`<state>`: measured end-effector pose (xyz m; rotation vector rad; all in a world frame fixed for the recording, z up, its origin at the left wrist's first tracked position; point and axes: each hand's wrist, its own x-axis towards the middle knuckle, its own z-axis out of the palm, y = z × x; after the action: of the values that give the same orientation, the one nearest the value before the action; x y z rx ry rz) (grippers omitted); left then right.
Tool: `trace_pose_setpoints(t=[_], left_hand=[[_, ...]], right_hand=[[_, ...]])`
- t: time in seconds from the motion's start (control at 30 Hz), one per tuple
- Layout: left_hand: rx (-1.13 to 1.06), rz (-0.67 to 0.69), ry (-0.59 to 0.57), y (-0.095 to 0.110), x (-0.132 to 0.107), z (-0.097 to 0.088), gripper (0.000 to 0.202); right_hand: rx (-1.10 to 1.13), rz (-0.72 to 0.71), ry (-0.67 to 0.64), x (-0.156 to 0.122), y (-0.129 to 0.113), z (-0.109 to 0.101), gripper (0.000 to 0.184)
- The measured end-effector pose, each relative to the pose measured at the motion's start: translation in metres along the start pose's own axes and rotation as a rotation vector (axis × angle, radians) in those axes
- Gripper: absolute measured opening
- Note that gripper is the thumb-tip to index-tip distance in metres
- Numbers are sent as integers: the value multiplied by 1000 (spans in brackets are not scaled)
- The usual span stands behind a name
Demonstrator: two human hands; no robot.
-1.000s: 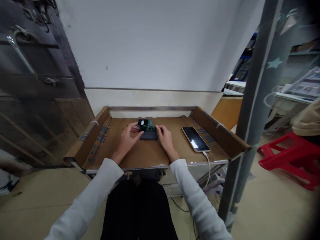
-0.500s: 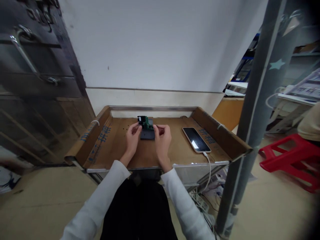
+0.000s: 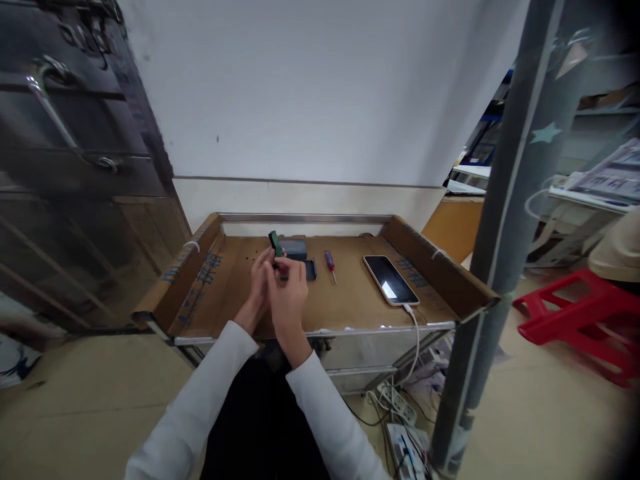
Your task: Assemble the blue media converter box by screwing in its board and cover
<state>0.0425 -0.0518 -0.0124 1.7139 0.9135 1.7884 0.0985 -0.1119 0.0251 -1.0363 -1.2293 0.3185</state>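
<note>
My left hand (image 3: 257, 283) is closed on a green circuit board (image 3: 275, 244), which stands tilted above the cardboard-lined table. My right hand (image 3: 290, 290) is closed too, its fingertips pinching at the board's lower end; the exact contact is hidden behind the fingers. Just behind the hands lies a dark grey box-like case (image 3: 294, 249). A shallow dark cover (image 3: 311, 269) shows in part beside my right fingers. To the right rests a small screwdriver (image 3: 331, 262) with a purple and red handle, tip toward me.
A phone (image 3: 393, 280) with a white charging cable (image 3: 418, 333) lies on the right. Tiny dark bits (image 3: 253, 259) are scattered left of the hands. Raised cardboard flaps (image 3: 187, 260) edge both sides. A metal post (image 3: 500, 267) and a red stool (image 3: 575, 313) stand at right.
Both hands have moved closer together, my right hand going left. The board has turned from lying across to standing steeply. The screwdriver, case and cover are now more exposed.
</note>
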Motion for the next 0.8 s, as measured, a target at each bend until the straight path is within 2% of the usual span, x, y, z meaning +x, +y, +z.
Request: trace_pose_setpoints(t=[0.07,0.13,0.17,0.2,0.3,0.4,0.47,0.63,0.7,0.8], left_hand=[[-77,-70,148,-3,12,-5,33],[-110,-124,327,2,16,-8,36],[-97,-140,387,7,15,-8,40],[-52,-129,390,14,13,-7,44],[108,-38,261,36,7,-6,48],[235,16,180,49,6,-8,46],[306,55,129,51,9,-12,44],[379,235,-49,37,21,-25,43],[330,240,-89,27,25,-28,41],[145,176,-128,12,31,-27,43]], right_hand=[[28,102,76,8,7,-11,24],[106,218,118,19,18,-21,27],[165,284,111,25,25,-24,27],[233,361,103,31,32,-27,27],[431,562,46,44,52,-34,27],[535,638,-15,52,65,-39,27],[557,653,-52,57,71,-43,27],[545,668,-142,71,81,-52,30],[523,674,-197,76,84,-53,33],[467,653,-299,81,86,-55,36]])
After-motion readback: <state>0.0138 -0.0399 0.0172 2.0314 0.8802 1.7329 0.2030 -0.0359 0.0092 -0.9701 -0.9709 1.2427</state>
